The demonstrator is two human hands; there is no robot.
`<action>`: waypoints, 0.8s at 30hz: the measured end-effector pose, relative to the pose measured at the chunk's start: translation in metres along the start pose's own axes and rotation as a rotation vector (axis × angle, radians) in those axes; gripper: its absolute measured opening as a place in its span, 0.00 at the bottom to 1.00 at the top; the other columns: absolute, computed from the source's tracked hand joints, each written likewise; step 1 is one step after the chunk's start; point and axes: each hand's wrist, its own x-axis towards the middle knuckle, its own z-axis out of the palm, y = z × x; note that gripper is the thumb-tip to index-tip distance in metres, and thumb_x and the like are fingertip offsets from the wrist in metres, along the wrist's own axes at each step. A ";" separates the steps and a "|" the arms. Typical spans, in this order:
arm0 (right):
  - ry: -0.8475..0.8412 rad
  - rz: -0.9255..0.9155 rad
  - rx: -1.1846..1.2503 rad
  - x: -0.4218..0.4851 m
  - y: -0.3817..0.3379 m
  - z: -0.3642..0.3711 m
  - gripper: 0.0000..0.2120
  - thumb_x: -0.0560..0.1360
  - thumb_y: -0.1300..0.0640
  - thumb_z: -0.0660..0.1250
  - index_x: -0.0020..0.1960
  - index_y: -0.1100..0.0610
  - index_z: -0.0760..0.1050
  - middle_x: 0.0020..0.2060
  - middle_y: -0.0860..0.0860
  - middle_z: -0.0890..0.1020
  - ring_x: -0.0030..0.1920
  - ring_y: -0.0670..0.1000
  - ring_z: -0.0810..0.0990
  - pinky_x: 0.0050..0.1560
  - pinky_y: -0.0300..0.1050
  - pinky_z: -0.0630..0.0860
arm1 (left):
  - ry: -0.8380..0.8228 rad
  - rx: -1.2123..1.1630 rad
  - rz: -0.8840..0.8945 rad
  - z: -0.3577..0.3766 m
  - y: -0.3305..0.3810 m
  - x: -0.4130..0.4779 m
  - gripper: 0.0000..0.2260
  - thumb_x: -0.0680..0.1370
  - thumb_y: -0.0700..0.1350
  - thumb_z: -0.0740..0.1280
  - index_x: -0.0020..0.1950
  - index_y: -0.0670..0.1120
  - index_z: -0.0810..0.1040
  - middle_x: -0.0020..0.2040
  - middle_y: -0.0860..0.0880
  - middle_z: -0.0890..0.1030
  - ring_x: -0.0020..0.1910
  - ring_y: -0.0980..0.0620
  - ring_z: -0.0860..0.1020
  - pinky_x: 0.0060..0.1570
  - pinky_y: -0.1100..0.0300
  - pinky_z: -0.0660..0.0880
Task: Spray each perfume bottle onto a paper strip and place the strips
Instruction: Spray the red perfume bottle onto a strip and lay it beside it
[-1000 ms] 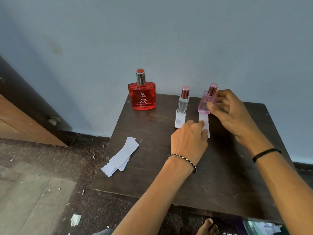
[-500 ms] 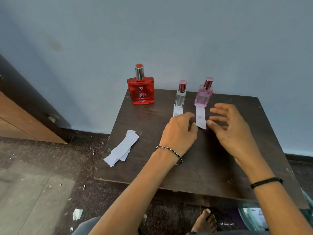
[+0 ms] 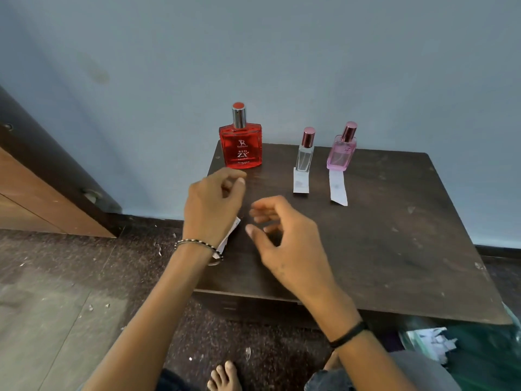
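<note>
Three perfume bottles stand along the back of the dark wooden table [image 3: 394,235]: a square red bottle [image 3: 241,148] at the left, a slim clear bottle [image 3: 305,156] in the middle, a pink bottle [image 3: 341,155] at the right. A paper strip [image 3: 300,182] lies in front of the clear bottle, and another strip [image 3: 337,189] lies in front of the pink one. My left hand [image 3: 214,204] hovers near the red bottle with loosely curled fingers, holding nothing. It covers most of the stack of spare strips [image 3: 229,235]. My right hand [image 3: 282,238] hangs over the table's middle, fingers apart.
The blue wall rises right behind the bottles. A wooden cabinet [image 3: 28,193] stands at the left. Paper scraps litter the floor [image 3: 70,292]. A bare foot [image 3: 225,376] shows below the table's front edge, and a plastic bag with paper [image 3: 431,342] lies at the bottom right.
Both hands have let go of the pink bottle and its strip and moved left and towards me. My left hand is now over the spare strips near the red bottle.
</note>
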 end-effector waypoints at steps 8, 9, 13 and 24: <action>-0.136 -0.199 -0.301 0.002 -0.002 0.046 0.23 0.74 0.44 0.72 0.65 0.52 0.74 0.63 0.47 0.78 0.63 0.47 0.75 0.62 0.40 0.70 | -0.044 -0.095 -0.153 -0.025 -0.024 0.014 0.08 0.80 0.45 0.65 0.53 0.52 0.83 0.32 0.52 0.85 0.23 0.58 0.77 0.34 0.62 0.76; -0.148 -0.211 -0.337 0.002 -0.002 0.047 0.24 0.74 0.43 0.72 0.66 0.52 0.74 0.64 0.47 0.78 0.64 0.47 0.75 0.62 0.40 0.70 | -0.054 -0.105 -0.169 -0.027 -0.026 0.014 0.08 0.80 0.45 0.65 0.53 0.51 0.83 0.32 0.52 0.85 0.23 0.57 0.77 0.33 0.63 0.75; -0.173 -0.194 -0.361 0.002 0.001 0.044 0.26 0.75 0.41 0.70 0.68 0.50 0.72 0.66 0.46 0.76 0.66 0.46 0.73 0.61 0.40 0.73 | -0.085 -0.098 -0.219 -0.035 -0.034 0.014 0.08 0.80 0.45 0.63 0.52 0.51 0.83 0.32 0.52 0.86 0.24 0.56 0.78 0.32 0.65 0.72; -0.182 -0.264 -0.385 0.007 0.015 0.023 0.22 0.76 0.46 0.68 0.66 0.55 0.77 0.65 0.49 0.80 0.66 0.46 0.77 0.67 0.39 0.71 | -0.293 -0.088 -0.206 -0.029 -0.029 0.012 0.08 0.80 0.45 0.64 0.51 0.47 0.82 0.34 0.49 0.87 0.28 0.51 0.82 0.28 0.68 0.73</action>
